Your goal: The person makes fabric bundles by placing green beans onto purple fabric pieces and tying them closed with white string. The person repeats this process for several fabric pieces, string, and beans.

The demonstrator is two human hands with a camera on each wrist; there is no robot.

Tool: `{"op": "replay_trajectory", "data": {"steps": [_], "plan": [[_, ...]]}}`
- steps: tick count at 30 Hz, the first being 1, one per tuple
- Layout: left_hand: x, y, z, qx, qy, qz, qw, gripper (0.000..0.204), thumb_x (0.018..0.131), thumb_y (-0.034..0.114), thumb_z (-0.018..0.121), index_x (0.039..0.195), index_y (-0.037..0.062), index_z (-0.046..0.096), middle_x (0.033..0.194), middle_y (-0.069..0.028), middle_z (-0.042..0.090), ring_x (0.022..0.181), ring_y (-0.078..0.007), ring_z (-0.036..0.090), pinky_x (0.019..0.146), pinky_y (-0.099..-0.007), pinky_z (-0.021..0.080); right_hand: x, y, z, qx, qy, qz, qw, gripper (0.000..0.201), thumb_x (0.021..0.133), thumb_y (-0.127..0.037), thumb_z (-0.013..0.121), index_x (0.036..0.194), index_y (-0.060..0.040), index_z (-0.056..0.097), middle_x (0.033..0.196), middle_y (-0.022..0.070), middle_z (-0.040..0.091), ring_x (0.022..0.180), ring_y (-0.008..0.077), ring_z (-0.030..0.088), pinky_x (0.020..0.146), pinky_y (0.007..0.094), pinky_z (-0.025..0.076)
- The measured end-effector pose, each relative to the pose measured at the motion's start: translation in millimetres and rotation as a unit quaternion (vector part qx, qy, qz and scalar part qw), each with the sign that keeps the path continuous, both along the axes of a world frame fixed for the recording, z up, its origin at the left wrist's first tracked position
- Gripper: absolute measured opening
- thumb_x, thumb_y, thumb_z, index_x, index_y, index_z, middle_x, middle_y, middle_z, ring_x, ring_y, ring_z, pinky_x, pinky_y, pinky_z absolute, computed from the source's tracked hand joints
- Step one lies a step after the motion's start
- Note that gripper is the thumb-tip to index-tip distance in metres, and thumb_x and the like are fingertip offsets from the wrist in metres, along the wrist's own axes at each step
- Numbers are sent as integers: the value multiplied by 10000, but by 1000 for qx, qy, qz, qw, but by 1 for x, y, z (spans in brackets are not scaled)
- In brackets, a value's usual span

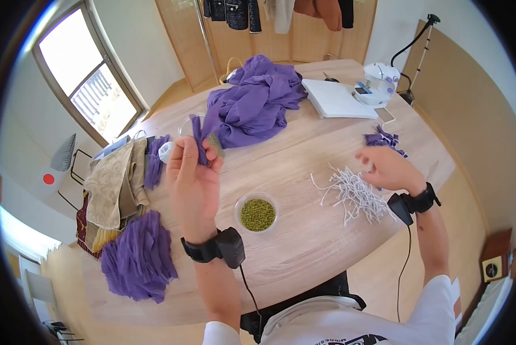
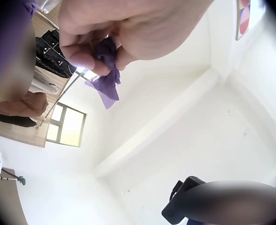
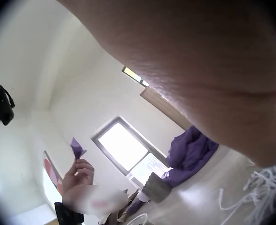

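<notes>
My left hand (image 1: pixel 196 178) is raised above the table and pinches a gathered piece of purple cloth (image 2: pixel 107 63) between thumb and fingers. The cloth's loose end flares out past the fingertips in both wrist views. Over on the right, my right hand (image 1: pixel 391 168) is held low over a pile of white strings (image 1: pixel 353 192), its fingers loosely bent and pointing left. In the right wrist view the strings show just beyond that hand, whose fingers are mostly hidden. Between the hands stands a clear round tub of green beans (image 1: pixel 257 215).
A large purple cloth heap (image 1: pixel 258 98) lies at the back, beside a white sewing machine (image 1: pixel 378 83). Small purple bundles with white ties (image 1: pixel 382 140) sit at the right. Folded fabrics (image 1: pixel 111 184) and a stack of purple pieces (image 1: pixel 140 259) line the left.
</notes>
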State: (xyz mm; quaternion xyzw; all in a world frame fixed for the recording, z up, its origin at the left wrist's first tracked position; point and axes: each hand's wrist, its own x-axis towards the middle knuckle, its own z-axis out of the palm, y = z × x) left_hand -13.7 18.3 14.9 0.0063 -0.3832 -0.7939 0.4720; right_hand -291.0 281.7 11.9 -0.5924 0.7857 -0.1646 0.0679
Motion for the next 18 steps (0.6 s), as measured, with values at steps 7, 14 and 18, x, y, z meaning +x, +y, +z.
{"op": "replay_trajectory", "data": {"steps": [7, 14, 18], "plan": [[-13, 18, 6, 21, -72, -29, 997, 85, 1016, 142, 575, 1010, 57, 574, 877, -48, 614, 747, -121, 564, 663, -257, 459, 83, -83, 42, -237, -294, 36, 925, 427, 935, -126, 650, 1331, -34, 522, 998, 49, 625, 775, 86, 603, 682, 239, 501], [-21, 2, -16, -29, -112, -132, 985, 85, 1016, 144, 574, 1028, 63, 549, 851, -25, 605, 753, -100, 580, 654, -251, 461, 109, -150, 18, -298, -423, 89, 851, 232, 923, -155, 692, 1061, 28, 656, 690, -1, 594, 654, 47, 567, 564, 223, 432], [-16, 0, -19, -79, -154, -129, 976, 128, 984, 82, 602, 1089, 25, 558, 898, -29, 610, 775, -93, 584, 657, -248, 476, 109, -152, 13, -284, -418, 89, 858, 146, 899, -111, 705, 866, 28, 673, 616, -14, 571, 618, 28, 532, 552, 216, 423]]}}
